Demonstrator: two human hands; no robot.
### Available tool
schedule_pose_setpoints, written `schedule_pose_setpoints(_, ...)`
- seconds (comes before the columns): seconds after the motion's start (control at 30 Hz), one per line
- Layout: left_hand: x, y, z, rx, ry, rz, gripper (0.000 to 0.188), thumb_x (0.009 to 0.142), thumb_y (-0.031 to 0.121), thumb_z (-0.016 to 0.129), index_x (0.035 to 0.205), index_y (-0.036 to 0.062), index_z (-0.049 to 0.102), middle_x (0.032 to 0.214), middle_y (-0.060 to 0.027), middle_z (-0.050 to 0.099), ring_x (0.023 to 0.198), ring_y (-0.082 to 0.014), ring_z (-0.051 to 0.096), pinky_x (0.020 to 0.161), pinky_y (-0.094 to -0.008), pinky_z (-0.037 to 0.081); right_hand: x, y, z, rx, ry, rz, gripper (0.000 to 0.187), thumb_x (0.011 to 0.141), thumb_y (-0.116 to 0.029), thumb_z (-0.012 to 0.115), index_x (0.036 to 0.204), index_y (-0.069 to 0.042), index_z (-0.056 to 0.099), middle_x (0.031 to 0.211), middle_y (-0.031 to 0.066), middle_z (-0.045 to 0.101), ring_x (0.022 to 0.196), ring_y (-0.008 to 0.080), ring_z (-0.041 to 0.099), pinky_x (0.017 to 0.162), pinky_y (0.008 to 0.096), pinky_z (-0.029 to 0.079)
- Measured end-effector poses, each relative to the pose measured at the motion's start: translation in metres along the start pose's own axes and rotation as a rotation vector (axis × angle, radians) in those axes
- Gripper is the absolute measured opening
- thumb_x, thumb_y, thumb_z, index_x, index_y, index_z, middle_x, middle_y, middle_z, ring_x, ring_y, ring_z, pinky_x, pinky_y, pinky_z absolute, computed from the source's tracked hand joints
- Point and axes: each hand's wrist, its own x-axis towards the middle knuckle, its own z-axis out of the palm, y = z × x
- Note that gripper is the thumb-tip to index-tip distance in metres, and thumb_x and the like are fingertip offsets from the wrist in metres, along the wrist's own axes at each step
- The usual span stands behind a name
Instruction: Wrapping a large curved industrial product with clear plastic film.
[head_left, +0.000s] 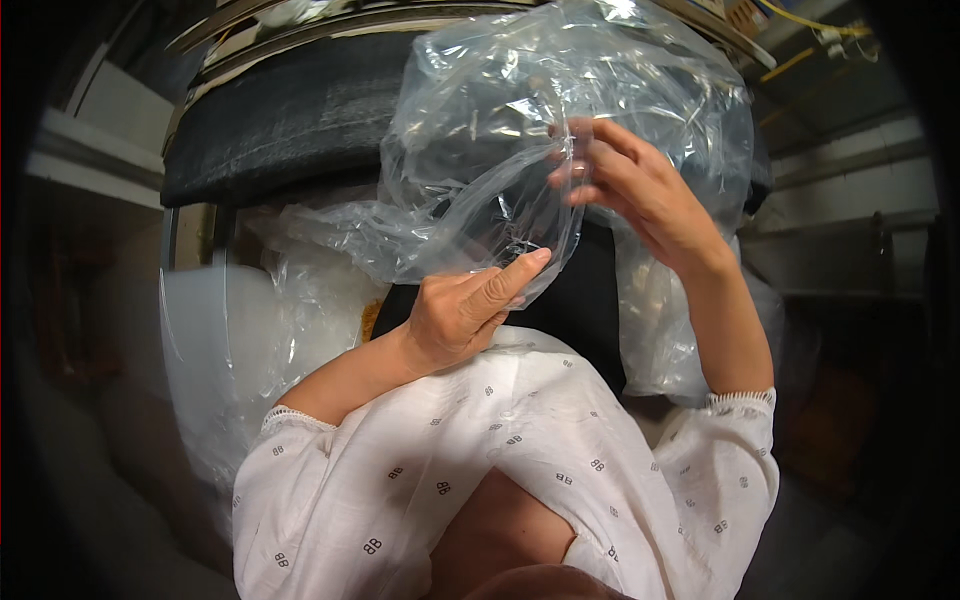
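Observation:
A large clear plastic bag (455,110) lies crumpled in front of me, and part of it stretches down to my lap. My left hand (455,310) is closed on the lower end of the bag's edge, its thumb lying along the film. Higher up, my right hand (645,190) has its fingers apart at the same edge. Those fingertips show through the film and are slightly blurred; the thumb is hidden. Between the hands the edge hangs in a loose curve over dark cloth (590,290).
A dark padded surface (280,115) runs across behind the bag. More clear plastic (655,340) hangs at my right. To my left are milky plastic sheets (200,340). A metal-edged frame (270,35) stands at the back, with a yellow cable (820,25) at the far right.

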Motion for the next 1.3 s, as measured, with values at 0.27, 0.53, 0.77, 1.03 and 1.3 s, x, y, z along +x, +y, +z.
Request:
schedule_pose_setpoints(0.27,0.017,0.01,-0.01,0.024,-0.227,-0.112,0.038,0.074,0.011,0.065,0.11,0.0023,0.057,0.072,-0.0081,0.061,0.051,-0.0172,0.055,0.046,-0.0286,0.043,-0.01,0.015,-0.011,0.076,0.048,-0.072,0.014,0.087,-0.011,0.051,0.1,-0.005,0.054,0.084,-0.003,0.055,0.072,0.0022,0.049,0.062,0.0172,0.041)
schedule_pose_setpoints(0.53,0.121,0.002,-0.025,0.297,-0.068,-0.101,0.03,0.065,0.015,0.074,0.092,0.0051,0.064,0.087,-0.0092,0.054,0.075,-0.0209,0.054,0.063,-0.0268,0.044,-0.023,0.036,-0.014,-0.148,0.104,-0.346,0.018,0.084,-0.003,0.05,0.101,-0.002,0.056,0.084,0.0001,0.057,0.072,0.0054,0.049,0.065,0.0193,0.04)
schedule_pose_setpoints(0.77,0.119,-0.011,-0.009,0.008,-0.176,-0.114,0.025,0.066,0.007,0.073,0.09,0.0068,0.066,0.089,-0.0017,0.057,0.073,-0.0091,0.048,0.056,-0.0176,0.032,-0.021,0.04,-0.017,-0.213,0.099,-0.373,0.017,0.085,-0.007,0.053,0.1,-0.001,0.057,0.073,0.0004,0.054,0.063,0.0052,0.047,0.057,0.02,0.039)
schedule_pose_setpoints(1.03,0.102,-0.013,-0.011,-0.008,-0.066,-0.005,0.023,0.07,-0.006,0.067,0.091,-0.0005,0.063,0.085,-0.0096,0.062,0.08,-0.0164,0.06,0.07,-0.0246,0.049,-0.016,0.027,-0.008,-0.221,0.085,-0.405,0.013,0.086,-0.009,0.054,0.091,0.001,0.06,0.074,0.0025,0.058,0.067,0.0061,0.051,0.06,0.0197,0.041)
schedule_pose_setpoints(1.3,0.09,-0.001,-0.017,0.209,0.043,0.107,0.023,0.068,-0.001,0.071,0.09,-0.0013,0.064,0.083,-0.0111,0.063,0.074,-0.017,0.061,0.065,-0.0249,0.05,-0.013,0.015,0.013,-0.212,0.115,-0.425,0.013,0.084,-0.011,0.058,0.083,0.001,0.064,0.071,0.0035,0.064,0.062,0.0063,0.056,0.054,0.0201,0.044)
